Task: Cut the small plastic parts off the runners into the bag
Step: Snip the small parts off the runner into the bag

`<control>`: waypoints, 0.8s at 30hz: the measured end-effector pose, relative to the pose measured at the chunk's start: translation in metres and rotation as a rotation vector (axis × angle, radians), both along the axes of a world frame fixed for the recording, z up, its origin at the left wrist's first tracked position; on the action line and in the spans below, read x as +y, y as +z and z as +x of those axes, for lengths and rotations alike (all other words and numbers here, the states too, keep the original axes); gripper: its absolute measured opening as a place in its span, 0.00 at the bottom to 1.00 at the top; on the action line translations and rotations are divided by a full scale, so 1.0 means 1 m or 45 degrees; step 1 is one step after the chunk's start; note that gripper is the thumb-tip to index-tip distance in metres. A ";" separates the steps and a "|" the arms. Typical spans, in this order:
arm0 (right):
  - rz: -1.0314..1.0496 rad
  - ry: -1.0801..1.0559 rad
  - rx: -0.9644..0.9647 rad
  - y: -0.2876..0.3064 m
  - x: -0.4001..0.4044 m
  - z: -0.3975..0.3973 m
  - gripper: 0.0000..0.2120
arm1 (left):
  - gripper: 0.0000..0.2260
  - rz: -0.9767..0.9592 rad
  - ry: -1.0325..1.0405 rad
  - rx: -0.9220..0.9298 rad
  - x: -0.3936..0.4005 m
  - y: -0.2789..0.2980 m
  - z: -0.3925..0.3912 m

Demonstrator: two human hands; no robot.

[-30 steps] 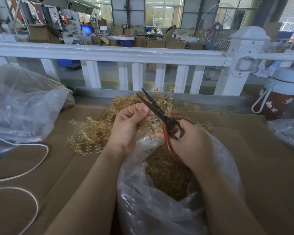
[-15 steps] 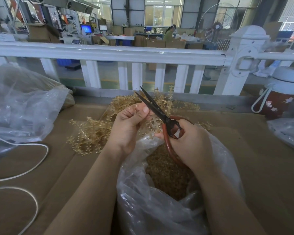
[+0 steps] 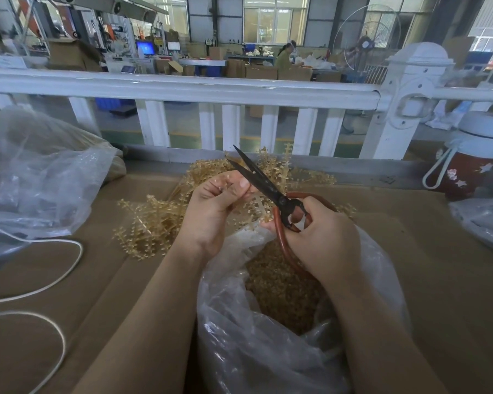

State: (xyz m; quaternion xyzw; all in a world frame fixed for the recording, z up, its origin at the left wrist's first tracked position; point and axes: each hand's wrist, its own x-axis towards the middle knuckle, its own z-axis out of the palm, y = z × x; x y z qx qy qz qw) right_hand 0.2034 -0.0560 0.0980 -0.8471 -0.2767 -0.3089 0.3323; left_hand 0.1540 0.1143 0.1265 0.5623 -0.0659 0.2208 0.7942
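Observation:
My left hand pinches a tan plastic runner above the mouth of a clear plastic bag. My right hand grips the red handles of black-bladed scissors. The blades stand slightly apart and point up and away, crossing just beside my left thumb. Inside the bag lies a heap of small tan cut parts. A pile of uncut runners lies on the brown cardboard table behind my hands.
A large clear bag sits at the left, with a white cord looping over the table. A red bottle with a white lid stands at the right beside another plastic bag. A white railing runs behind the table.
Both hands stay nearly in place over the bag. The scissors have shifted slightly along the runner; the blades remain a little apart.

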 end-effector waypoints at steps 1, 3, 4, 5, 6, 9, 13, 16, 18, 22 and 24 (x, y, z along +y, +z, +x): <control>0.004 0.006 0.003 0.000 0.000 0.000 0.31 | 0.07 0.001 0.001 0.001 0.000 0.000 0.000; 0.012 0.021 0.002 -0.001 0.000 0.000 0.31 | 0.07 -0.004 0.004 0.003 -0.001 0.000 0.000; 0.019 0.030 0.005 -0.001 0.000 -0.001 0.31 | 0.07 -0.010 0.006 0.005 -0.001 0.000 0.000; 0.028 0.039 0.008 -0.001 0.000 -0.001 0.31 | 0.07 -0.015 0.008 0.006 -0.001 0.000 0.001; 0.035 0.047 0.010 0.000 0.000 -0.001 0.30 | 0.07 -0.018 0.009 0.006 -0.001 0.000 0.000; 0.038 0.060 0.024 0.000 0.001 -0.001 0.29 | 0.08 -0.001 0.000 0.002 -0.001 0.000 0.000; 0.016 0.064 0.103 -0.002 0.001 0.001 0.32 | 0.08 -0.018 0.004 0.048 0.000 0.001 -0.001; -0.027 0.090 0.177 -0.003 0.000 0.002 0.33 | 0.06 -0.101 0.084 0.122 0.004 -0.002 0.000; -0.014 0.099 0.193 -0.003 0.000 0.002 0.32 | 0.06 -0.147 0.122 0.139 0.008 -0.002 0.000; 0.123 0.112 0.328 0.000 0.000 0.000 0.30 | 0.03 -0.238 0.144 0.159 0.013 -0.002 0.000; 0.196 0.120 0.413 0.003 0.000 -0.001 0.30 | 0.03 -0.218 0.125 0.177 0.013 -0.004 0.002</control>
